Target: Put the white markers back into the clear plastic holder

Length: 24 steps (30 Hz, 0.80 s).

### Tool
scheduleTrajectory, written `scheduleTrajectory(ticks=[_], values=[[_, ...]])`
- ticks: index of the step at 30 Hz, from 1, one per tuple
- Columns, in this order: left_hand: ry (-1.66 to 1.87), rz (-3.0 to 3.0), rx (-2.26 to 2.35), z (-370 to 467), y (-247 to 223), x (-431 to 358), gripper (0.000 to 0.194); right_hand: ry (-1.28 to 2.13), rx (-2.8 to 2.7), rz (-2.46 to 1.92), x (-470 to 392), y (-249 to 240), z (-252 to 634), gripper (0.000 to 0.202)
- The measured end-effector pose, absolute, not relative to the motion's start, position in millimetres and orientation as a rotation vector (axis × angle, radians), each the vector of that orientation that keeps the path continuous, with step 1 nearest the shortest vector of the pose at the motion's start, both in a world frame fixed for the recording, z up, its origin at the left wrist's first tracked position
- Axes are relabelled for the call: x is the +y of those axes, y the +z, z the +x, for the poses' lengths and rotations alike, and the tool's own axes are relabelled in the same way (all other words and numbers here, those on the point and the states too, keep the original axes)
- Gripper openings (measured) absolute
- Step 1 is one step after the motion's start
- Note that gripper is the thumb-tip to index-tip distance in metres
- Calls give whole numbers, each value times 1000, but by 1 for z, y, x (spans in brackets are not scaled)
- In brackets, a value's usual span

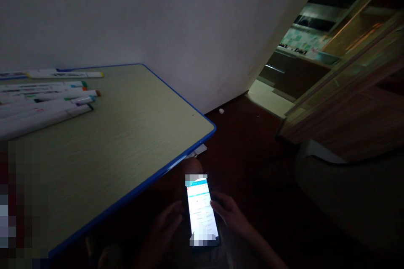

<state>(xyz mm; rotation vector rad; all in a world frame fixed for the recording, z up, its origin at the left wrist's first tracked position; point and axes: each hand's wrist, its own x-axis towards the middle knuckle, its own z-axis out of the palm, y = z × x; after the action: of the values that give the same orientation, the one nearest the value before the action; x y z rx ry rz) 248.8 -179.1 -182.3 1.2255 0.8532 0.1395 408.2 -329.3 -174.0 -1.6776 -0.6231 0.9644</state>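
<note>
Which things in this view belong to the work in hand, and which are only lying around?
In use, apparently:
smartphone, screen lit
right hand, holding it
left hand, close by

Lying around:
markers on the blue-edged table
small white object on the floor

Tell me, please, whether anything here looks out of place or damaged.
A small white object lies on the dark floor near the wall, perhaps dropped; I cannot tell what it is. No spill or damage shows.
</note>
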Motion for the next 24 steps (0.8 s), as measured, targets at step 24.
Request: scheduleTrajectory(ticks=[24], values=[[142, 1187, 817, 248, -178, -204, 45, 998, -639, -1656, -327, -169, 409, 42]])
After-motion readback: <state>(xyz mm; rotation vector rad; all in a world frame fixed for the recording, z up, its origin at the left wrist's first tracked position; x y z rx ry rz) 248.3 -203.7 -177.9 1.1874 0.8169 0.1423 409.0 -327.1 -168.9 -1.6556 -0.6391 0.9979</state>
